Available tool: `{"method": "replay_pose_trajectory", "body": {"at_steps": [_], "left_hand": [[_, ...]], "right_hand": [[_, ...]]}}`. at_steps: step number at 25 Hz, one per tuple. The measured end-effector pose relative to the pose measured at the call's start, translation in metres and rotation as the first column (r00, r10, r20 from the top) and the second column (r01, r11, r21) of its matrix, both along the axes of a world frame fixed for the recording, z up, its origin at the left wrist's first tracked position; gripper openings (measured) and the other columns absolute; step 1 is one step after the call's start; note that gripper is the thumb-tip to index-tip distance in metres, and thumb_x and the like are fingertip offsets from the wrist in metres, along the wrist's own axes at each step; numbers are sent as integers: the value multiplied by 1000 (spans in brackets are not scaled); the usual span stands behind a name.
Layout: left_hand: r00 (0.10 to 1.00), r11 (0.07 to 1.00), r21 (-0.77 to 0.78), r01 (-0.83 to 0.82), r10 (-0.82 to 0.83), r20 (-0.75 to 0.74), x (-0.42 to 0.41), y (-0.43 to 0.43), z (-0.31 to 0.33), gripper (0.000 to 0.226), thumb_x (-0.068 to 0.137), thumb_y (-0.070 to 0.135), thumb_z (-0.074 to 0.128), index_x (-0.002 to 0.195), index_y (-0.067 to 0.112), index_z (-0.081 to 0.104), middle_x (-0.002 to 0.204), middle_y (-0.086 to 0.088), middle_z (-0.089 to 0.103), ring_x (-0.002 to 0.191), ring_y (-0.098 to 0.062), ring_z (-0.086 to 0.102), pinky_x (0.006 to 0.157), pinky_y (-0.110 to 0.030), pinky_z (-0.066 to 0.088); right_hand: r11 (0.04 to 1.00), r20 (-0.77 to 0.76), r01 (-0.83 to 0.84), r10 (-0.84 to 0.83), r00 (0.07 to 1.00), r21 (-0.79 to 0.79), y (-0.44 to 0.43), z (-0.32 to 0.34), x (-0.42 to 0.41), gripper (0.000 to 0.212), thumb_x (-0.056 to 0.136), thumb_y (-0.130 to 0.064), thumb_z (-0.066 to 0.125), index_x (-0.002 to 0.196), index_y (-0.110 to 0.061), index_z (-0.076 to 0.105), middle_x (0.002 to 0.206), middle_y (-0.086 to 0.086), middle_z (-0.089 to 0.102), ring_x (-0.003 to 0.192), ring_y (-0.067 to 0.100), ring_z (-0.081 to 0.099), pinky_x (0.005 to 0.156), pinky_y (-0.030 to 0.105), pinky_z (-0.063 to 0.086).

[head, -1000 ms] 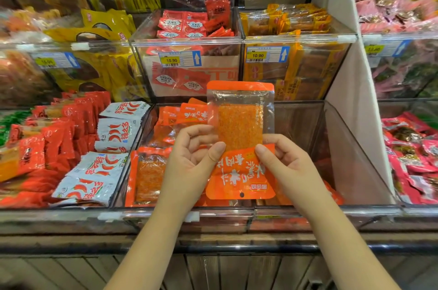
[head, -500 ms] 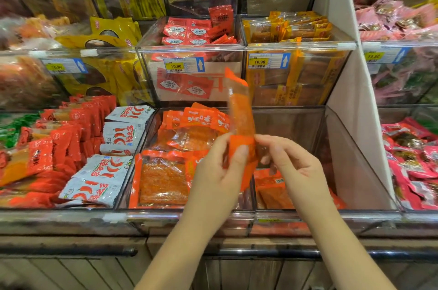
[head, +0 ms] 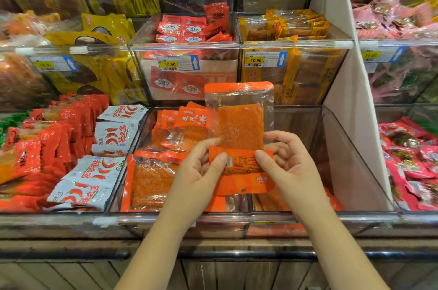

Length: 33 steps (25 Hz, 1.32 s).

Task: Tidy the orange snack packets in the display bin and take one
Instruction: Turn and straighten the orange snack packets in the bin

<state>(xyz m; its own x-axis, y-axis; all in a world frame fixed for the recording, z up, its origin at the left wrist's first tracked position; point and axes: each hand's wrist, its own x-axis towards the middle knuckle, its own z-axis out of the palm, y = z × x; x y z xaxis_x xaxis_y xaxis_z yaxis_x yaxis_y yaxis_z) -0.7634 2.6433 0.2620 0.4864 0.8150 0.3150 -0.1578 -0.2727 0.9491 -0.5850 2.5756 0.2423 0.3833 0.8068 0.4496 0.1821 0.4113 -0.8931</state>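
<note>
Orange snack packet: we hold it upright above the display bin, barcode side toward us.
Left hand: our thumb pinches its lower left edge.
Right hand: clamped on its lower right edge.
Remaining packets: lying in the bin's left part.

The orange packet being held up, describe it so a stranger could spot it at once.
Start at the clear display bin at the lower centre of the shelf. Above it the left hand and right hand hold one orange packet upright; unlike those lying in the bin, its barcode side faces the camera.
</note>
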Motion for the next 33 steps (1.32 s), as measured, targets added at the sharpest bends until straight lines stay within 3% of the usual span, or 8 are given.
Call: {"method": "replay_pose_trajectory", "body": {"at_steps": [11, 17, 21, 24, 26, 29, 31, 33], "left_hand": [[999, 995, -88, 35, -36, -7, -5, 6, -4, 31, 93, 34, 60, 123, 24, 61, 111, 2, 76, 103, -19, 73, 81, -38, 62], [999, 994, -91, 54, -54, -2, -5, 4, -5, 34, 97, 26, 60, 130, 25, 58, 115, 3, 75, 105, -16, 73, 79, -32, 61], [999, 996, -76, 49, -50, -16, -4, 2, -2, 26, 97, 21, 60, 121, 31, 60, 110, 11, 75, 101, -9, 73, 74, -24, 59], [994, 999, 38, 27, -22, -106, -3, -1, -8, 30, 96, 31, 63, 125, 36, 58, 114, 11, 72, 95, -10, 73, 74, -29, 60], [977, 964, 266, -16, 72, -202, -4, -3, -17, 25, 101, 24, 61, 123, 33, 58, 107, 15, 67, 90, -9, 69, 72, -29, 57], [900, 619, 785, 36, 321, -294, 12, -8, -24, 21, 99, 17, 58, 119, 24, 62, 115, 14, 57, 111, -3, 55, 93, -27, 48], [801, 538, 833, 131, 437, -409, 32, -16, -27, 38, 100, 36, 50, 133, 18, 59, 135, 3, 53, 132, -16, 45, 112, -40, 39], [600, 629, 747, 215, 519, -610, 48, -26, -27, 77, 99, 62, 29, 157, 13, 31, 165, -10, 22, 155, -26, 11, 127, -48, 7]], "right_hand": [[996, -87, -41, 35, 996, -73, -3, 4, -3, 46, 83, -31, 73, 126, -28, 59, 100, 2, 75, 99, 21, 74, 79, 34, 61], [993, -23, -105, 104, 994, -55, -7, 9, -7, 81, 91, -30, 65, 152, -55, 18, 119, -6, 69, 115, 19, 68, 92, 40, 59], [995, 72, -73, 78, 994, -70, -8, 10, -9, 75, 95, -28, 64, 154, -53, 24, 122, -6, 69, 118, 17, 67, 95, 43, 58], [992, 44, -67, 72, 996, -104, -12, 16, -4, 61, 101, -14, 60, 148, -47, 42, 120, -7, 70, 110, 14, 70, 84, 33, 60], [992, 5, 37, -37, 999, -118, -16, 25, 16, 53, 102, -6, 56, 141, -41, 52, 110, -12, 73, 95, 7, 71, 78, 25, 58], [918, 73, 311, -302, 950, -247, -4, 28, 77, 47, 99, -6, 56, 135, -36, 56, 103, -1, 72, 84, 14, 65, 78, 36, 55], [805, 323, 419, -298, 898, -421, 15, 18, 110, 48, 93, -7, 59, 137, -25, 56, 114, 11, 71, 90, 19, 67, 83, 36, 54], [705, 456, 408, -133, 880, -581, 36, 1, 125, 51, 89, -5, 62, 138, -17, 56, 117, 12, 70, 95, 26, 71, 85, 36, 57]]}}
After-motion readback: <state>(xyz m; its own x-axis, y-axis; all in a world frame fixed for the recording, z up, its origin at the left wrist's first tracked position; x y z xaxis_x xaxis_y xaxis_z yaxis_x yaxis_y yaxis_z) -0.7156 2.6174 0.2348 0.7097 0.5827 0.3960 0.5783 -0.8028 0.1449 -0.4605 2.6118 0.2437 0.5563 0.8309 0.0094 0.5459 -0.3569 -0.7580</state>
